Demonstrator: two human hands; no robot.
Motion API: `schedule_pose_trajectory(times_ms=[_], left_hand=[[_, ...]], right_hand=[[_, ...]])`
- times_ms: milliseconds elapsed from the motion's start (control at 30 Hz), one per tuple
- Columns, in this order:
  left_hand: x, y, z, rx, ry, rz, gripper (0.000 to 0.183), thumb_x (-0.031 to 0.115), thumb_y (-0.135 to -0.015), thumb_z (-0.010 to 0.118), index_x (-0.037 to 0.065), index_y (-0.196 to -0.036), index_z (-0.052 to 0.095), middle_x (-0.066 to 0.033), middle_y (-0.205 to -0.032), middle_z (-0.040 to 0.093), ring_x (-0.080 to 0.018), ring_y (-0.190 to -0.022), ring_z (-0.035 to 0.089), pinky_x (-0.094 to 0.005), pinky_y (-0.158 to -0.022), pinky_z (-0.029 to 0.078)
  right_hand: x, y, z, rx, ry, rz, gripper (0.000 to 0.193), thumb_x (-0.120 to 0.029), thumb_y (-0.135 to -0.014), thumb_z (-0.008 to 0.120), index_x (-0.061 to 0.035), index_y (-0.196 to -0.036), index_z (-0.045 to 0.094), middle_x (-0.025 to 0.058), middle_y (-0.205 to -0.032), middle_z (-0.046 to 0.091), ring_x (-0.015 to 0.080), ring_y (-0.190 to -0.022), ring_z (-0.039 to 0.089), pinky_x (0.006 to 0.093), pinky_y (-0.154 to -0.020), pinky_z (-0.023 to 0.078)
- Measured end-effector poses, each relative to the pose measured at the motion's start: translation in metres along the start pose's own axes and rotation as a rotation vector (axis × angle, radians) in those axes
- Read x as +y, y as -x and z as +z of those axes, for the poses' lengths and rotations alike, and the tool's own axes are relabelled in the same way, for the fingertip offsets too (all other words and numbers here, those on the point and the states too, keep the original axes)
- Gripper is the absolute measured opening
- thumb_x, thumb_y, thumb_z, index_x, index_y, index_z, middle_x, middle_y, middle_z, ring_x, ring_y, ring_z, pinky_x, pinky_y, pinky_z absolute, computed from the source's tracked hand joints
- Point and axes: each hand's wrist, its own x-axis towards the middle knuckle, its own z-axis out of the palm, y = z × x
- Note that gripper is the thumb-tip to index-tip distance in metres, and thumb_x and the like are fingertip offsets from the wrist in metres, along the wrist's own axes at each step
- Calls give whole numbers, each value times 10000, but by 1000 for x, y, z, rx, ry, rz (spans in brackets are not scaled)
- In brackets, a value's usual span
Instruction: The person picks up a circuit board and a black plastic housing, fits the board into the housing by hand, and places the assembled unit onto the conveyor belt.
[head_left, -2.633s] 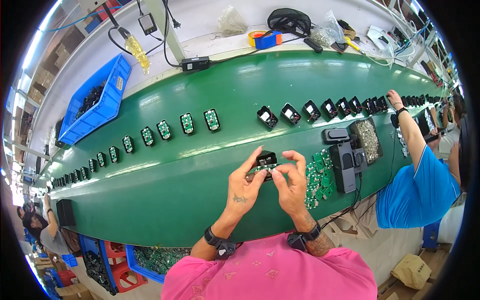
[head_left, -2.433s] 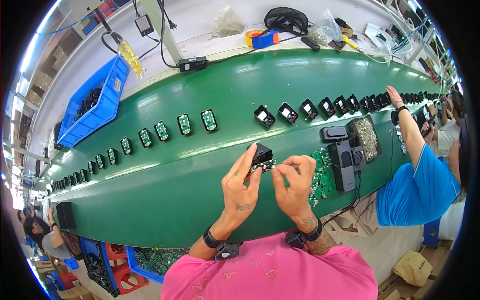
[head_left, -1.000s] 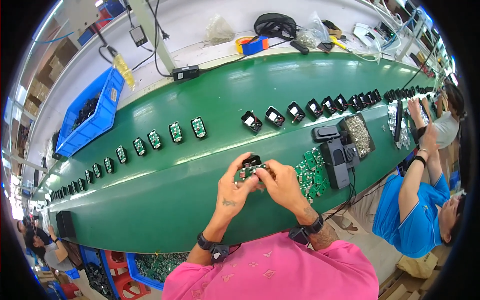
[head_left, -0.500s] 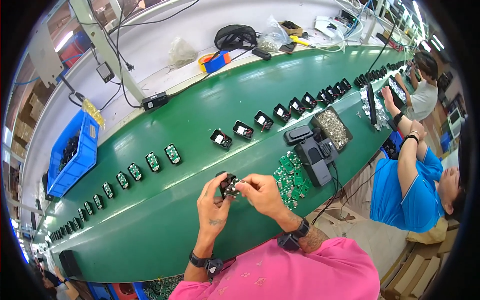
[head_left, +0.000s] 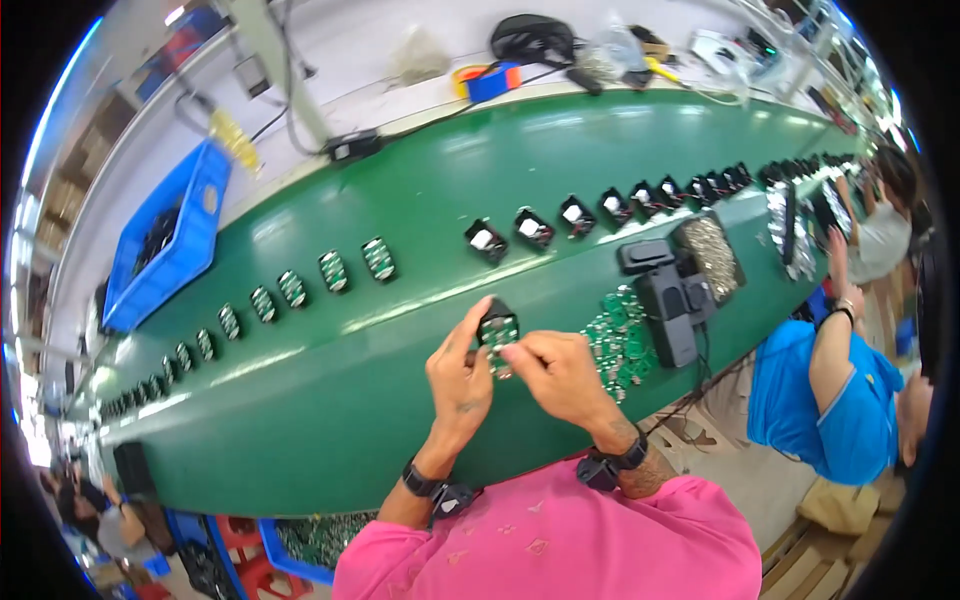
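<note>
My left hand is closed around a small black plastic housing, held above the green bench. A green circuit board lies in the housing's opening, its component side facing up. Against the lower part of this board press the thumb and fingertips of my right hand, whose fingers are curled. Whether the board sits fully inside the housing is hidden by my fingers. Beside my right hand is a loose pile of green circuit boards.
Black housings with wires line the bench at right; housings with boards run off left. A dark handheld device stands near a tray of small metal parts. A blue crate sits far left. A co-worker in blue is at right.
The board, tilted at the housing before, now lies along its opening with its face up. Both hands have turned the housing more upright. The whole view has shifted.
</note>
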Motion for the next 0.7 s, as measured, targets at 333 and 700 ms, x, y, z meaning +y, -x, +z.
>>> schedule_pose_trajectory(times_ms=[333,700], left_hand=[[-4,0,-24,-257,557,-260,430,11,-979,493,30,-1409,469,-143,-1177,628,-194,-876,708,-268,-689,615],[-10,-4,-3,-103,492,-277,310,147,-1029,503,26,-1312,545,-158,-1093,659,-169,-629,696,-253,-488,548]], right_hand=[[12,-5,8,-2,272,-44,314,-155,-906,692,32,-673,595,122,-584,541,237,-506,509,373,-476,345],[16,-12,21,-43,-114,110,388,-87,-999,488,-5,-1377,465,164,-955,668,211,-803,661,332,-723,527]])
